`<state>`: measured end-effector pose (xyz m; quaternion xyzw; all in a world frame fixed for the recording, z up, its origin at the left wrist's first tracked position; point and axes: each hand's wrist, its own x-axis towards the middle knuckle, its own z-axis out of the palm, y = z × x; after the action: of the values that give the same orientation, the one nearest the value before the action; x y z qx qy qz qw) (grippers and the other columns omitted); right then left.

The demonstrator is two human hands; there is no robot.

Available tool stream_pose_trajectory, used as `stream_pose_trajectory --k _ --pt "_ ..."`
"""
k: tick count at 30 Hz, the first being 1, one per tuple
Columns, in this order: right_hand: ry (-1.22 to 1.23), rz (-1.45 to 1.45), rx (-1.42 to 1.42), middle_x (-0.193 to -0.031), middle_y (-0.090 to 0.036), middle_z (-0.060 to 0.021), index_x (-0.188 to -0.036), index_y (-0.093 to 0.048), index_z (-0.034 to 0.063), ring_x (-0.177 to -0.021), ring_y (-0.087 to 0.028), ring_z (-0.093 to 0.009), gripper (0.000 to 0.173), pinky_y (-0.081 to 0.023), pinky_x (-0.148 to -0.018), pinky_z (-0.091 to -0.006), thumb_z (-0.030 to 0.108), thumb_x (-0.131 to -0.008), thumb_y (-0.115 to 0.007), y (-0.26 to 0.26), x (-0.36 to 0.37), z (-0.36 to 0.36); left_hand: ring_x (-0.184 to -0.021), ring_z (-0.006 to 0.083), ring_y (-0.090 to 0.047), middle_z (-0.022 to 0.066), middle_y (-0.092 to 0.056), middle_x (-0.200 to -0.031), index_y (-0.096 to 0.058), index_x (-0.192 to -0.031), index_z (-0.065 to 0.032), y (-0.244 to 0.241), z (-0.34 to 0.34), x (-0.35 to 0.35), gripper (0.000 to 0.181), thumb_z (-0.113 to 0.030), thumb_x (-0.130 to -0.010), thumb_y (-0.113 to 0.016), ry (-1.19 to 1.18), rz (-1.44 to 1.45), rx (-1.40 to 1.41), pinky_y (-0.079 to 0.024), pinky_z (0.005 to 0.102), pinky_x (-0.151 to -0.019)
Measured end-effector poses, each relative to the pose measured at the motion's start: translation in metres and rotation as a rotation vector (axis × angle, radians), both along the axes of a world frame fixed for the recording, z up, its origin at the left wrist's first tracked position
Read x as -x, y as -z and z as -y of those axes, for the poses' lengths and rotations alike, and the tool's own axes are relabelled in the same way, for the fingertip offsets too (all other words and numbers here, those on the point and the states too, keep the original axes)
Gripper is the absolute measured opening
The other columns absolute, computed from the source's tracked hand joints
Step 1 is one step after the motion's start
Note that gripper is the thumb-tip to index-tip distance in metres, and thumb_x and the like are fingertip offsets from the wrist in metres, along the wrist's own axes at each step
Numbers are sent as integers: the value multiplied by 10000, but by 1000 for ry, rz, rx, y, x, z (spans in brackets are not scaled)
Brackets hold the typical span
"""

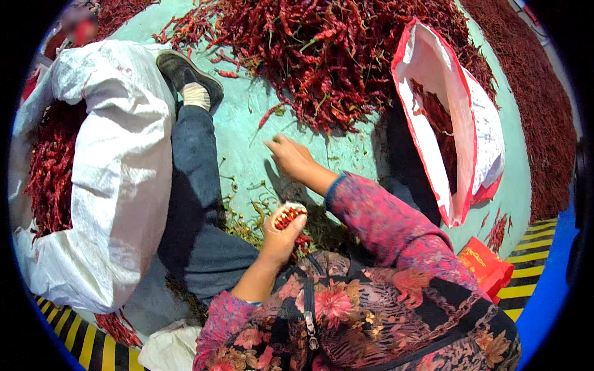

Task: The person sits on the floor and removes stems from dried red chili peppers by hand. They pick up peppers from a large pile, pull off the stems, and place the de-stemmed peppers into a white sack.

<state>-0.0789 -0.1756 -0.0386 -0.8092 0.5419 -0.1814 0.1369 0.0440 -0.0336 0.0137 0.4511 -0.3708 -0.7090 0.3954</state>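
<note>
My left hand (281,236) is closed around a bunch of dried red chili peppers (290,218), pale-dotted ends facing up. Some red tips stick out below the hand, close to my jacket. My right hand (293,157) is blurred, with its fingers partly apart and nothing visible in them. It hovers over the pale green floor (241,143), just short of a large heap of dried chilies (325,69). One loose chili (269,115) lies on the floor beyond its fingertips. Plucked stems and bits (253,218) are scattered between my legs.
A white woven sack (125,176) with chilies inside lies along my left leg. On the right, a red-edged white bag (485,125) gapes, with some chilies in it. A red packet (485,266) rests near the yellow-black striped floor edge (526,280). More chilies (524,102) spread at far right.
</note>
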Motion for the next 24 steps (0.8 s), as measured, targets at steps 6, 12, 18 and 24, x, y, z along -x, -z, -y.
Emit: stream_pose_trajectory --k 6,12,18,24 --pt "-103 -239 112 -866 -491 -147 -872 -493 52 -769 -535 -302 145 -478 -606 -384 61 -730 -466 19 -8 71 -669 58 -506 -6 -568 -764 -561 -887 -14 -2 1 7 133 -84 -776 -581 2 -80 -47 -418 201 -616" --pt "-159 341 74 -723 -497 -135 -802 -487 14 -681 -525 -308 70 -429 -555 -356 44 -751 -524 -17 6 -12 -730 74 -520 8 -566 -834 -528 -999 -3 3 10 0 214 -56 -793 -549 -345 2 53 -437 226 -682" --pt "308 1139 -511 -690 -569 -53 -812 -510 -7 -602 -547 -92 86 -456 -535 -251 75 -800 -533 -47 23 -121 -730 82 -545 22 -566 -854 -486 -967 -23 13 11 12 195 -69 -794 -560 -129 149 218 -459 208 -627" --pt "67 588 -147 -697 -544 -25 -791 -519 -1 -590 -528 -96 107 -430 -518 -291 104 -801 -538 -51 44 -148 -620 80 -495 19 -560 -688 -555 -839 -4 19 2 9 154 -112 -744 -609 123 473 282 -419 257 -549"
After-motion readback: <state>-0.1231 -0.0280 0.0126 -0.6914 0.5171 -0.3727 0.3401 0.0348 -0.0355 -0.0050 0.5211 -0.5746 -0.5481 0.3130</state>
